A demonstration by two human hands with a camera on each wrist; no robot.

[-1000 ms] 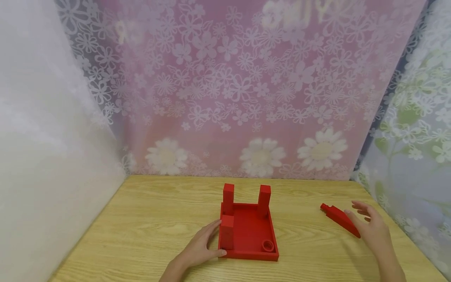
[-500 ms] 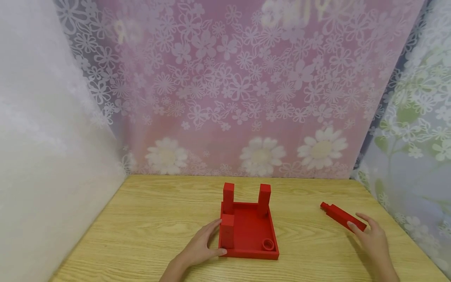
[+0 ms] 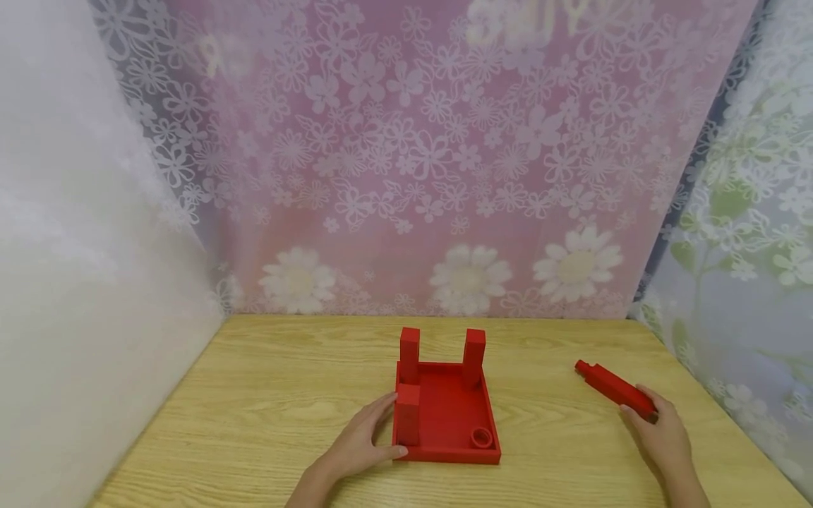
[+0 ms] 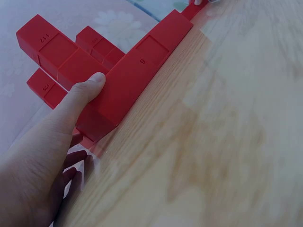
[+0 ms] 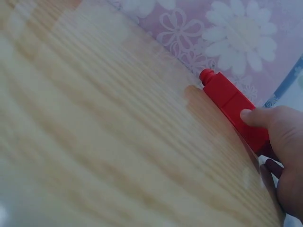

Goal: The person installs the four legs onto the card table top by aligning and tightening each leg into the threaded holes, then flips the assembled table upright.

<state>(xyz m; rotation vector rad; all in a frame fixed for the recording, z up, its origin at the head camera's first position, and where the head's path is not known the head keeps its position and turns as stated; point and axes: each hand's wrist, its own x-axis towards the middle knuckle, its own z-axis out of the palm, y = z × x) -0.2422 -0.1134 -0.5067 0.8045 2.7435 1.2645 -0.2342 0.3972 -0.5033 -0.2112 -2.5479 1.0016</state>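
In the head view a red tray-like tabletop (image 3: 447, 413) with a raised rim lies on the table. Three square red legs stand upright in its corners, among them the near left leg (image 3: 408, 416). A round threaded socket (image 3: 481, 438) shows in the near right corner. My left hand (image 3: 356, 441) grips the near left corner, thumb on the front rim and fingers along the left side. At the right, my right hand (image 3: 663, 430) pinches the end of a loose red leg (image 3: 612, 386) between thumb and fingers. Its narrow threaded tip (image 5: 206, 75) points away from the hand.
The wood-grain table (image 3: 292, 374) runs back to a pink flowered curtain (image 3: 394, 176). A whitish sheet (image 3: 95, 247) borders the left side, and a flowered sheet (image 3: 749, 247) the right.
The right hand has closed its thumb and fingers onto the near end of the loose leg, which has turned about its length. The left hand keeps its hold on the tabletop corner.
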